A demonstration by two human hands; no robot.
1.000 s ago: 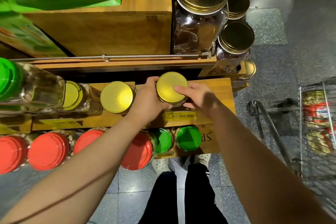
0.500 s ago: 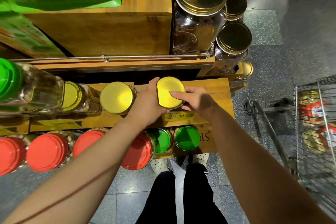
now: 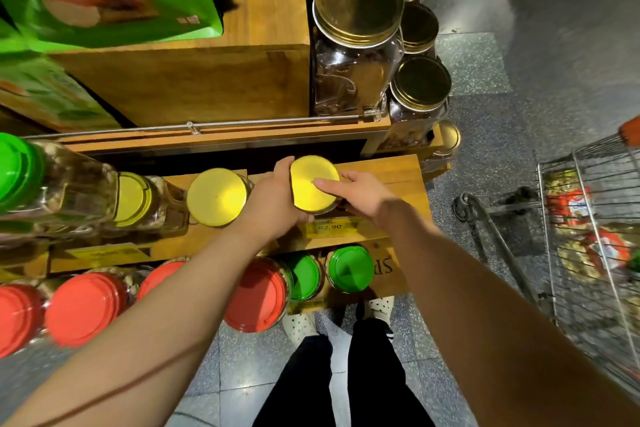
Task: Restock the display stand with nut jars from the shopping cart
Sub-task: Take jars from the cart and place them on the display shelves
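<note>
The wooden display stand (image 3: pixel 214 87) rises beyond both hands; the wire shopping cart (image 3: pixel 585 236) stands well right of the right hand, packets inside. Below the wrists sit red-lidded jars (image 3: pixel 254 295) and green-lidded jars (image 3: pixel 349 269). Just left of the left hand (image 3: pixel 273 204) stands another yellow-lidded jar (image 3: pixel 217 197). The left hand grips the nut jar (image 3: pixel 313 184), yellow lid up, on the middle shelf; the right hand (image 3: pixel 363 196) clasps its other side, forefinger across the lid.

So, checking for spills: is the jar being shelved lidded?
Lidded. A yellow lid covers the jar, gripped by the left hand, right hand fingers on top.
</note>
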